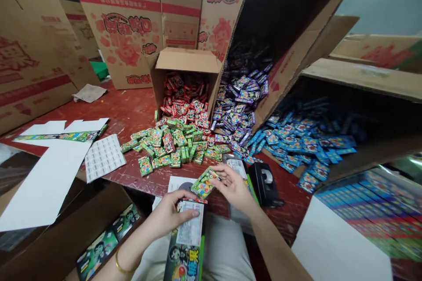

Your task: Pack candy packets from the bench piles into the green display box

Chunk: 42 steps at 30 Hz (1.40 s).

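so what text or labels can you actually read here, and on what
Tall carton: red print, upside down, not legible.
Green display box in the left hand: a large character "果"; its white label is too small.
Small green pack in the right hand: blurred.
White sticker sheet: too small.
Packet piles: unreadable.

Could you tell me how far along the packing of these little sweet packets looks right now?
Filled display boxes sit in the carton at lower left. The left hand holds an open box; the right hand holds a green packet over it. Large piles of green, red, purple and blue packets remain.
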Tool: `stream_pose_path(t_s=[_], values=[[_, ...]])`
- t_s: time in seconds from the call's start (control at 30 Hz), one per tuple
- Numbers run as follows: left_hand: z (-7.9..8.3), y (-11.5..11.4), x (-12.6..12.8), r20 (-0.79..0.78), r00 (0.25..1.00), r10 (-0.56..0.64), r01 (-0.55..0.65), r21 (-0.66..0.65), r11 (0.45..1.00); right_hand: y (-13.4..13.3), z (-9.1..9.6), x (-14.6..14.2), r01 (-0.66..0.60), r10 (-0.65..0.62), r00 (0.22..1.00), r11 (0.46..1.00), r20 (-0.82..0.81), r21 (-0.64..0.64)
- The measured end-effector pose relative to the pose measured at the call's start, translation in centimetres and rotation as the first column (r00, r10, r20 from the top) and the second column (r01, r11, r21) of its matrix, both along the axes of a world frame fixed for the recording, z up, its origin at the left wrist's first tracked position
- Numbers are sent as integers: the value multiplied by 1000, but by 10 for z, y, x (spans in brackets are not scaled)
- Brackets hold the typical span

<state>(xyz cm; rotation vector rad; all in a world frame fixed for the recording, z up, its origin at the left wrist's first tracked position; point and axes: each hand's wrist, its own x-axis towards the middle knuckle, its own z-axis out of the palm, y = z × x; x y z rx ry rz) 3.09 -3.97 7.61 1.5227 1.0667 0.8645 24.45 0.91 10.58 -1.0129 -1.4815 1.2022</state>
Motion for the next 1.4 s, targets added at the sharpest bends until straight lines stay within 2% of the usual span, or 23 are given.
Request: stream_pose_path(t_s=[0.1, 0.2, 0.23, 0.3, 0.37, 0.4, 0.47, 0.53, 0.57, 0.6, 0.67, 0.77, 0.87, 1.0, 1.1, 1.17, 1.27, 1.33, 1.4], values=[[-3, -3, 0, 6, 1000, 16, -16, -8, 1000, 9, 0, -1, -80, 81, 994, 997, 70, -15], [-4, -4, 0, -4, 1000, 4, -4, -21, 1000, 16, -8, 3, -164, 170, 980, 984, 105, -65], [-3, -4, 0, -1, 1000, 7, -7, -18, 1000, 18, -11, 6, -163, 169, 981, 984, 99, -72], [-1, -5, 0, 9, 1000, 29, -29, -8, 1000, 20, -14, 14, -88, 91, 995, 995, 50, -52], [2, -6, -1, 11, 999, 50, -50, -6, 999, 18, -10, 22, -9, 8, 1000, 999, -12, -38], [5, -7, -1, 3, 999, 51, -51, -4, 999, 14, -6, 25, -19, 18, 1000, 999, -16, -36], [11, -11, -2, -27, 999, 47, -47, 4, 999, 2, 6, 27, -176, 180, 981, 983, 71, -57], [17, -15, -2, -57, 998, 36, -34, 22, 999, -14, 19, 25, -383, 393, 877, 919, 275, -90], [20, -18, -2, -70, 997, 27, -25, 35, 999, -22, 25, 23, -444, 444, 805, 891, 393, -98], [23, -20, -2, -82, 996, 19, -15, 47, 999, -28, 31, 21, -471, 452, 739, 877, 500, -96], [27, -24, -1, -102, 995, 4, 3, 70, 998, -37, 38, 18, -473, 390, 652, 880, 650, -53], [30, -26, 0, -122, 992, -22, 32, 84, 996, -41, 41, 19, -499, 364, 608, 866, 705, -16], [30, -25, 0, -98, 994, -39, 46, 69, 997, -39, 37, 21, -527, 386, 635, 850, 669, 10], [25, -22, -3, -43, 999, -28, 30, 49, 998, -38, 30, 24, -518, 406, 684, 855, 606, 12], [17, -17, -5, -56, 997, -45, 48, 62, 997, -35, 31, 27, -455, 402, 749, 890, 527, -33], [7, -12, -5, -63, 997, -53, 56, 48, 997, -30, 32, 28, -348, 346, 841, 935, 415, -73], [-11, -3, -1, 24, 1000, -17, 17, 19, 1000, -16, 27, 24, -188, 207, 968, 972, 138, -138], [-21, 1, 4, 121, 992, 43, -45, 12, 999, -5, 16, 16, -79, 74, 997, 983, -33, -167], [-27, 1, 11, 195, 978, 80, -80, -8, 997, 7, 3, 5, 31, -51, 991, 986, -121, -166]])
